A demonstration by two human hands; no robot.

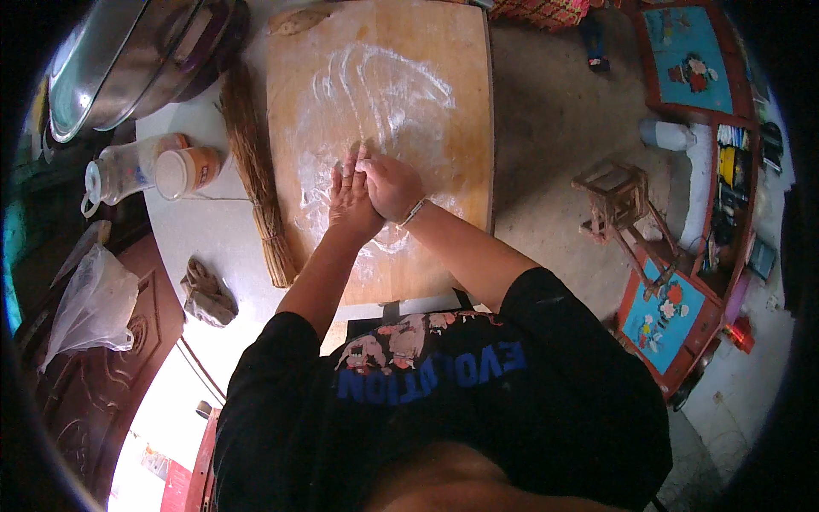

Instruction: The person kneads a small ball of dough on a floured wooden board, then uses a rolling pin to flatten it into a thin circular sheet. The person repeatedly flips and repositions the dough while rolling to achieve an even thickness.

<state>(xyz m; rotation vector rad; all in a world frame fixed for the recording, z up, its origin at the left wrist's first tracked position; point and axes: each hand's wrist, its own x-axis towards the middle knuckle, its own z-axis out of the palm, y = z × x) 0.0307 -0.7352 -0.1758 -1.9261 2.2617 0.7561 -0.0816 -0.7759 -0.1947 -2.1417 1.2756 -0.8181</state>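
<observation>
White powder, which looks like flour, lies smeared in streaks over a wooden board [467,147] in front of me. Above the board's middle my two hands meet. My left hand [355,201] is held flat with its fingers stretched out and slightly apart. My right hand [393,189], with a bracelet at its wrist, lies against the left hand's palm side and thumb edge, its fingers partly curled. Whether anything is between the palms is hidden. A bundled straw brush [253,173] lies along the board's left edge. At the board's top left corner rests a brown, oblong thing [299,21].
Left of the board stand a metal basin [121,70], a clear plastic jar [125,169] and a lidded tub [189,173]. A crumpled cloth [208,294] lies nearer me. On the floor at right is a wooden stool [617,198], beside a red cabinet [697,115].
</observation>
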